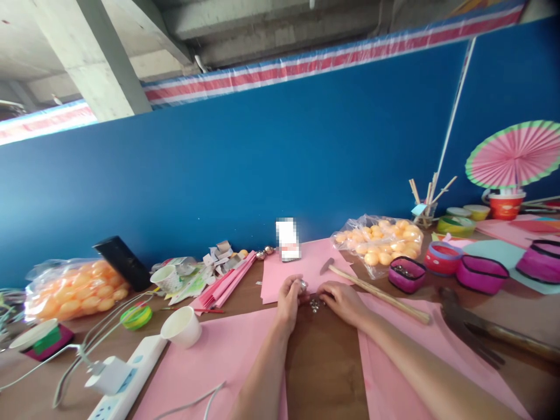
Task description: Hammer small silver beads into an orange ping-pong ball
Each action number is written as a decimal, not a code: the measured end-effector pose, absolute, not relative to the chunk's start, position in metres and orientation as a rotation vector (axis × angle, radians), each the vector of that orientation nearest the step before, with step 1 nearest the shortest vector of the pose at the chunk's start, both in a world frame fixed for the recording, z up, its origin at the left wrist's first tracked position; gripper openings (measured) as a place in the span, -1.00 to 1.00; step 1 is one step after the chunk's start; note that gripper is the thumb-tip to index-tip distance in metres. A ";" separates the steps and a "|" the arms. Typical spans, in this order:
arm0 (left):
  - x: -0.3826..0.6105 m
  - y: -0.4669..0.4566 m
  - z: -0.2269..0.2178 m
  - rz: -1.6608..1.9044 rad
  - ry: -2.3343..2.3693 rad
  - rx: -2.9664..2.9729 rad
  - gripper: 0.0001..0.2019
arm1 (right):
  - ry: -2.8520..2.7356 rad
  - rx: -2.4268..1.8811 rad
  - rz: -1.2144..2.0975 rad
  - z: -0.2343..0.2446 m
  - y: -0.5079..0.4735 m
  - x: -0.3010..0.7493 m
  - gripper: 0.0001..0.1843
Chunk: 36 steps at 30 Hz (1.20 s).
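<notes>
My left hand (289,303) is closed in a pinch round a small shiny silver piece (303,285), too small to name for certain. A little heap of small metal pieces (314,305) lies on the brown table between my hands. My right hand (343,301) rests just right of that heap, fingers curled together with the tips at its edge; whatever they pinch is hidden. Beyond the hands lies a pink paper sheet (315,265), and a hammer with a wooden handle (385,296) slants across behind my right hand.
A phone with a blurred screen (289,242) stands at the back. Bags of orange balls (385,236) lie on both sides. At right are purple containers (481,274) and a dark claw hammer (503,329); at left, a white cup (181,328) and a power strip (131,379).
</notes>
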<state>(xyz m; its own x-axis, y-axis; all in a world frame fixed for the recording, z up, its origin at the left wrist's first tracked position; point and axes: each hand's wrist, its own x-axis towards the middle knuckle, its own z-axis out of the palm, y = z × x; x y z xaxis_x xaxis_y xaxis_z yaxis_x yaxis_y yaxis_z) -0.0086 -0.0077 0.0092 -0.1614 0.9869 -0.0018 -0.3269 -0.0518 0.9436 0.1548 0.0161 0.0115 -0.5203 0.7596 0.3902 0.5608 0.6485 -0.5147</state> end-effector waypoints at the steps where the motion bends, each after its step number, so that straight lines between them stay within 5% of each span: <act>1: -0.009 -0.007 0.009 1.482 1.054 0.889 -0.64 | -2.269 -1.018 0.437 0.011 0.016 0.155 -0.84; 36: -0.005 -0.007 0.011 1.548 1.126 0.897 -0.54 | -2.271 -1.008 0.436 0.015 0.013 0.155 -0.84</act>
